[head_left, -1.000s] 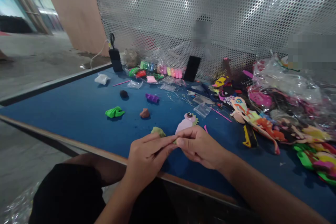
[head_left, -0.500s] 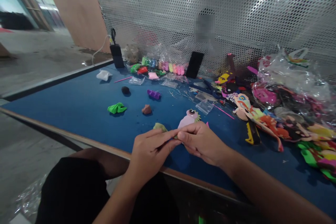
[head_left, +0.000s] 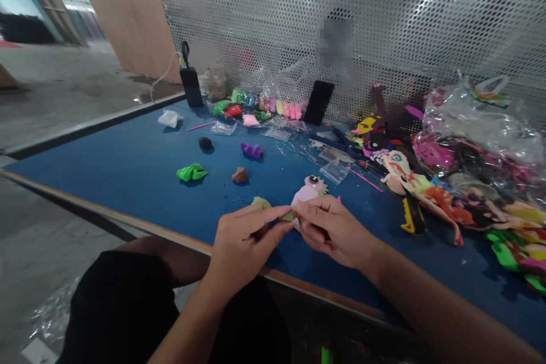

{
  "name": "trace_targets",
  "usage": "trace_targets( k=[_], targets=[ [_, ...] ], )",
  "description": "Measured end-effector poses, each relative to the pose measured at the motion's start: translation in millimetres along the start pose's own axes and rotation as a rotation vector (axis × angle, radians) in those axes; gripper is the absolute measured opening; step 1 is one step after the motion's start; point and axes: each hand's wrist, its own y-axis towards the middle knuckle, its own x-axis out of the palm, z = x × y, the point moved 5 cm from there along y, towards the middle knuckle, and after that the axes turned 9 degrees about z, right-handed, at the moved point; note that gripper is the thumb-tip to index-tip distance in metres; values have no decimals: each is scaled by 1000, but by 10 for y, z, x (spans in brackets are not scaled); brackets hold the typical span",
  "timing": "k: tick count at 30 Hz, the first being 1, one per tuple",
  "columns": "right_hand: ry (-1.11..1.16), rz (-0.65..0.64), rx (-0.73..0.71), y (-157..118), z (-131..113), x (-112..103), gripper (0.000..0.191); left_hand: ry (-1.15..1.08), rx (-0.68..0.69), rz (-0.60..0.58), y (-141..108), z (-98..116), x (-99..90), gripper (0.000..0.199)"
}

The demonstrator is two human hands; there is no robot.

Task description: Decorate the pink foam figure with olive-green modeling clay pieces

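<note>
Between the fingertips of both hands is a small olive-green piece of modelling clay [head_left: 289, 216]. My left hand [head_left: 247, 234] is closed, thumb and forefinger pinching the piece from the left. Closed as well, my right hand [head_left: 330, 227] grips its right end with thumb and fingers. Just behind the hands lies a pale lilac clay figure [head_left: 305, 194] with one big dark eye and a yellow-green spiky edge; my right hand hides its lower part. A larger olive-green clay lump [head_left: 261, 202] rests behind my left hand.
Farther back lie green [head_left: 191, 172], brown [head_left: 240, 175], black [head_left: 205, 143], purple [head_left: 252, 151] and white [head_left: 170, 119] lumps. A yellow-black cutter [head_left: 413, 215] and a heap of coloured clay pieces [head_left: 443, 199] are on the right. A phone [head_left: 319, 102] leans against the perforated metal panel.
My hands' fingertips have parted slightly, so the olive-green piece between them now shows. The view has shifted a little; the things on the table stay in place.
</note>
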Motion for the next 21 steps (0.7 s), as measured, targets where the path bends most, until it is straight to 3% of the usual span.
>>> trace_targets(
  k=[7, 14, 21],
  targets=[
    [-36, 48, -41, 3, -36, -8, 56, 10, -8, -1, -6, -1, -5, 17],
    [-55, 75, -66, 0, -44, -24, 31, -13, -36, 13, -9, -20, -15, 15],
    [-105, 72, -90, 4, -32, -70, 25, -31, 8, -23, -10, -18, 19, 19]
  ],
)
